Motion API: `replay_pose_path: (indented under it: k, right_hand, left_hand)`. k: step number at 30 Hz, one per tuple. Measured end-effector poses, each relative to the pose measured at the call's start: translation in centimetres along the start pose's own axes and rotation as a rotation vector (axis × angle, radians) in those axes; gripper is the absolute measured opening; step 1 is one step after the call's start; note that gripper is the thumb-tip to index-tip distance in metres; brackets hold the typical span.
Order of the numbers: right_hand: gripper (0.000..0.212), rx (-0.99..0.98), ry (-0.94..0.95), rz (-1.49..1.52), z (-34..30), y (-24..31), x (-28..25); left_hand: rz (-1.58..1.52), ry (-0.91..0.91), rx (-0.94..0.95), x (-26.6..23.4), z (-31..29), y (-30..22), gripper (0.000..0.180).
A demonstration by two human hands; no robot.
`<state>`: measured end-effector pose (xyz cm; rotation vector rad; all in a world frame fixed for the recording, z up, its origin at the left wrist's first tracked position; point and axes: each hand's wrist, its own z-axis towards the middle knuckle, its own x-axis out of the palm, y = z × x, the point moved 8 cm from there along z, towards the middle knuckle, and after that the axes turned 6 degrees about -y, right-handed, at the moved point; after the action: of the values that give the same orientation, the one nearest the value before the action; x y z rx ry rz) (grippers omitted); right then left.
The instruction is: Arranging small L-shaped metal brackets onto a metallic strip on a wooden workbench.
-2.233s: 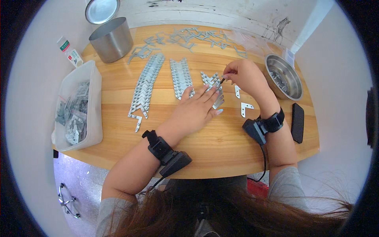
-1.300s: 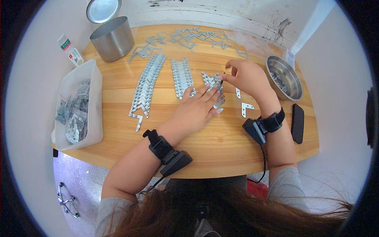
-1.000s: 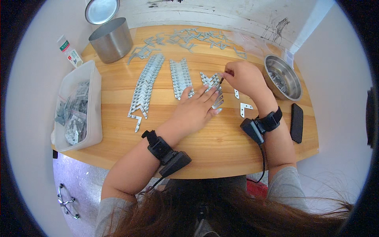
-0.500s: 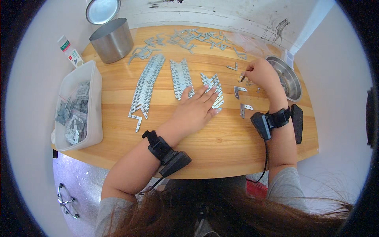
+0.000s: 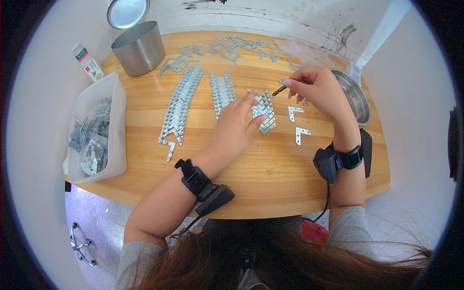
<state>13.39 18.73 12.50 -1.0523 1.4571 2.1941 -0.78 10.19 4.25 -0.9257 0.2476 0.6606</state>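
My right hand (image 5: 320, 92) pinches a short dark rod, like a screwdriver bit (image 5: 279, 91), its tip pointing left toward a short row of overlapping L-shaped metal brackets (image 5: 264, 118). At that row's left edge is my left hand (image 5: 233, 123), thumb and forefinger apart, nothing seen in them. It partly covers a middle row of brackets (image 5: 222, 89) with screws standing in them. Farther left runs the longest screw-filled row (image 5: 178, 108), one bracket at its near end. Two loose brackets, an upper one (image 5: 293, 115) and a lower one (image 5: 299, 137), lie below my right hand.
Many loose brackets (image 5: 244, 46) are scattered along the table's far side. A steel bowl (image 5: 366, 104) stands at right, a steel pot (image 5: 140, 50) at back left. A white plastic bin (image 5: 121, 130) of bagged parts sits at left. A black flat object (image 5: 366, 145) lies by my right wrist.
My right hand has moved left and nearer from the small parts beside the bowl, bringing the dark bit toward the short row. My left hand has lifted its spread fingers partly off that row.
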Motion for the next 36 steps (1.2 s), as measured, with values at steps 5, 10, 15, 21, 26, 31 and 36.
replay_pose_path:
  k: [5,10,15,21,26,31,36]
  right_hand:
    - [0.019,-0.074,0.103,0.230,-1.5,2.1,1.1]
    - [0.018,-0.059,0.123,0.139,-2.2,3.1,1.7]
    - [0.017,-0.024,0.154,0.148,-2.2,2.8,1.9]
    - [0.009,-0.019,0.171,0.141,-2.1,2.5,1.9]
    - [0.012,-0.114,0.158,0.158,-2.3,3.1,1.8]
    - [0.014,-0.080,0.135,0.151,-1.7,2.5,2.0]
    - [0.015,-0.023,0.026,-0.101,-0.1,-0.7,2.5]
  left_hand:
    - [-0.072,0.023,-0.021,-0.4,0.4,-1.1,0.031]
    - [-0.043,0.061,-0.077,-0.6,0.2,-1.0,0.016]
    - [-0.093,0.031,-0.050,-0.5,0.0,-0.8,0.013]
    - [-0.155,0.083,-0.093,0.3,-0.3,-0.5,0.015]
    - [-0.239,0.069,-0.122,0.6,-0.3,0.1,0.014]
    - [-0.078,0.066,-0.115,0.1,-0.1,-0.1,0.025]
    - [0.272,0.125,0.060,0.9,-0.4,-0.1,0.052]
